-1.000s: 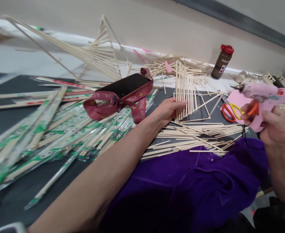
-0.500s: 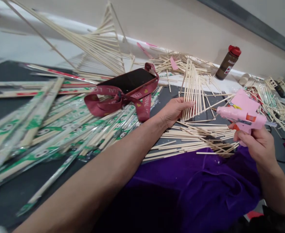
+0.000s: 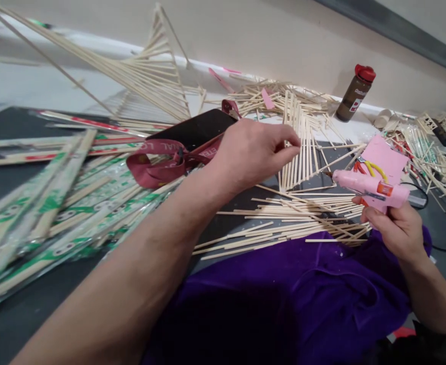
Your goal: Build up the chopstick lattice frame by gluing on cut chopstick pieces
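Note:
My left hand (image 3: 251,151) is raised over the dark table, its thumb and fingers pinched on the left edge of a flat panel of glued bamboo sticks (image 3: 301,142). The panel leans up off the table. My right hand (image 3: 392,229) grips a pink glue gun (image 3: 371,187) by its handle; the nozzle points left toward the panel's lower right corner, a short gap away. A loose heap of bare sticks (image 3: 291,220) lies under both hands, above the purple cloth (image 3: 302,289) in my lap.
Wrapped chopsticks in green-printed sleeves (image 3: 67,203) cover the left of the table. A black phone with a maroon lanyard (image 3: 170,157) lies behind my left wrist. A fan-shaped stick frame (image 3: 150,81) stands at the back. Brown bottle with red cap (image 3: 356,94), pink paper (image 3: 384,157), scissors.
My left hand has lifted from the table and pinched the stick panel's edge, tilting it up. My right hand brought the glue gun down and left toward the panel.

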The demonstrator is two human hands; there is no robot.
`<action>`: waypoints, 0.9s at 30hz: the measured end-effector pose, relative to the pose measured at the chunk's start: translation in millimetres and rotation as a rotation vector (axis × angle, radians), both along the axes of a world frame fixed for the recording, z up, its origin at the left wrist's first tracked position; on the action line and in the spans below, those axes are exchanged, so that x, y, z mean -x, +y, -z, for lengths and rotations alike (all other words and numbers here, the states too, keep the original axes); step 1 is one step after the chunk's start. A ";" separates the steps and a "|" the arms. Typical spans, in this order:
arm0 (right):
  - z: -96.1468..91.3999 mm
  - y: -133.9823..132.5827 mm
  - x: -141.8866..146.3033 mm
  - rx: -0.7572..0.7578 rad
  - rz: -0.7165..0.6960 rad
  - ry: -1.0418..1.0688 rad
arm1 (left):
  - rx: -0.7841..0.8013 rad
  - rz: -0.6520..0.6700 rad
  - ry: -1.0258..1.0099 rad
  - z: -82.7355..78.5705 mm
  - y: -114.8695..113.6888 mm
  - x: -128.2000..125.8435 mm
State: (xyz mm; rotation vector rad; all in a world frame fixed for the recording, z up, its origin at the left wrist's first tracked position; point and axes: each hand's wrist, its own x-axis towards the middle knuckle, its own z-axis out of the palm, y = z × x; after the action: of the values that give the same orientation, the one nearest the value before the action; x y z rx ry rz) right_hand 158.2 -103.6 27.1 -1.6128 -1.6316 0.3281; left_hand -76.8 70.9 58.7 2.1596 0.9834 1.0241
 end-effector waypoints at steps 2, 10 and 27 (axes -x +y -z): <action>-1.1 0.6 1.3 -0.002 0.011 0.032 | -0.079 0.137 0.091 -13.5 -2.2 -12.7; 1.1 -0.8 -0.1 0.032 0.002 0.086 | -0.036 0.351 0.152 -13.5 20.6 -46.0; 3.6 0.3 3.2 0.020 0.023 -0.072 | -0.110 0.368 0.365 5.1 23.1 -47.2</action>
State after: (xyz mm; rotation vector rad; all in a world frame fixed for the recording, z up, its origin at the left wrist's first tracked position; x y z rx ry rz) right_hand 155.0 -103.2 23.4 -1.6751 -1.6671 0.2778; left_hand -29.6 94.1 53.6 2.5527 0.6500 0.5315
